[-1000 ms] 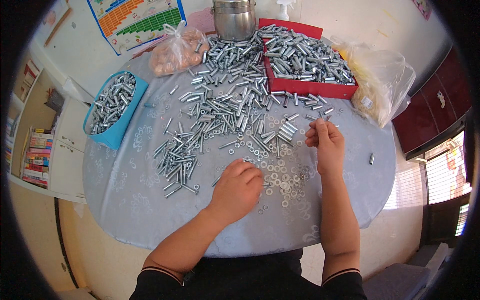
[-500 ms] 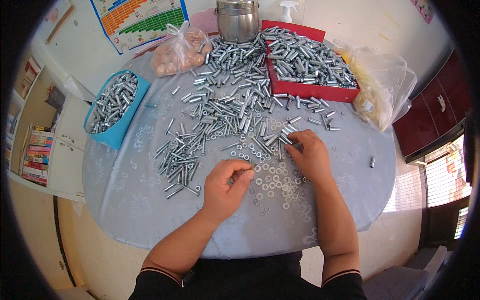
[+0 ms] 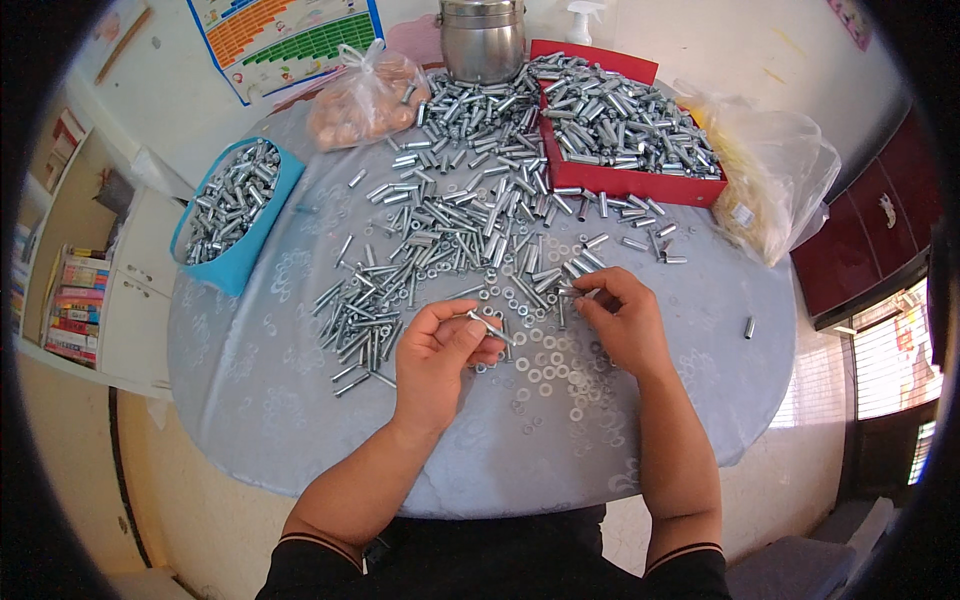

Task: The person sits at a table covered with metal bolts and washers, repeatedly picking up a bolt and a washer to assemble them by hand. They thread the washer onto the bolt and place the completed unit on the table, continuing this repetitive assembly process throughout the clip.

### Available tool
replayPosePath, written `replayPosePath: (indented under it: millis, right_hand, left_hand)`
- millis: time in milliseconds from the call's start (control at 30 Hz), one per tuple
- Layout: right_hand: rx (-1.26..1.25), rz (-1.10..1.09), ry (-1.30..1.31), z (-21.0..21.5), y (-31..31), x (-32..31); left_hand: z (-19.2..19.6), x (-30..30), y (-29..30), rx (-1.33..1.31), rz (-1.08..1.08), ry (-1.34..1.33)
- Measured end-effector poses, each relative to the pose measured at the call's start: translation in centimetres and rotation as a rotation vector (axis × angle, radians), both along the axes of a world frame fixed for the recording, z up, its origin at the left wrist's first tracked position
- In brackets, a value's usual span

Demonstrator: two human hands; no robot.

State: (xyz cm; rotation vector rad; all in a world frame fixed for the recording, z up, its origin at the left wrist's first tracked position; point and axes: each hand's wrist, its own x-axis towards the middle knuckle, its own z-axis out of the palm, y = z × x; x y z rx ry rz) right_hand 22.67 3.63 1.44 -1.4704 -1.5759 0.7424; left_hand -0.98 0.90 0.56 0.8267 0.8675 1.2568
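Observation:
My left hand (image 3: 436, 360) is closed around a slim metal bolt (image 3: 492, 328), which slants across thumb and fingers above the table. To its right, my right hand (image 3: 628, 322) pinches at the edge of the loose hardware; a bit of shiny metal shows at its fingertips, too small to name. Between and below the hands lie pale flat washers (image 3: 548, 360). Small nuts (image 3: 488, 294) are scattered just beyond. Left of my left hand is a heap of long bolts (image 3: 362, 330), and farther back lie metal sleeves (image 3: 500, 212).
A red box (image 3: 640, 182) full of assembled metal anchors stands at the back right, a blue bin (image 3: 232, 262) of them at the left. Behind are a steel pot (image 3: 482, 42), a bag of eggs (image 3: 362, 105) and a plastic bag (image 3: 770, 180). One sleeve (image 3: 750, 328) lies far right.
My left hand has turned palm-up, and the bolt in it now shows along its length. My right hand stays near the same spot, its fingers slightly shifted.

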Motion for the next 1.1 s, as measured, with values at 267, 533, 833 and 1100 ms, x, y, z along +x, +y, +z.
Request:
replayPosePath:
  millis: [267, 533, 833, 1100]
  right_hand:
    - [0.075, 0.298, -0.011, 1.5, -1.3, -1.8]
    - [0.090, 0.311, -0.005, 1.5, -1.4, -2.0]
    - [0.097, 0.321, 0.070, 1.4, -1.5, -2.5]
    - [0.046, 0.229, 0.129, 1.2, -1.8, -2.8]
  left_hand:
    - [-0.4, 0.1, 0.4, 0.009, 0.086, -0.072]
    - [-0.3, 0.4, 0.2, 0.047, 0.082, -0.027]
    - [-0.7, 0.6, 0.1, 0.055, 0.027, 0.060]
    - [-0.5, 1.2, -0.6, 0.042, -0.101, 0.088]
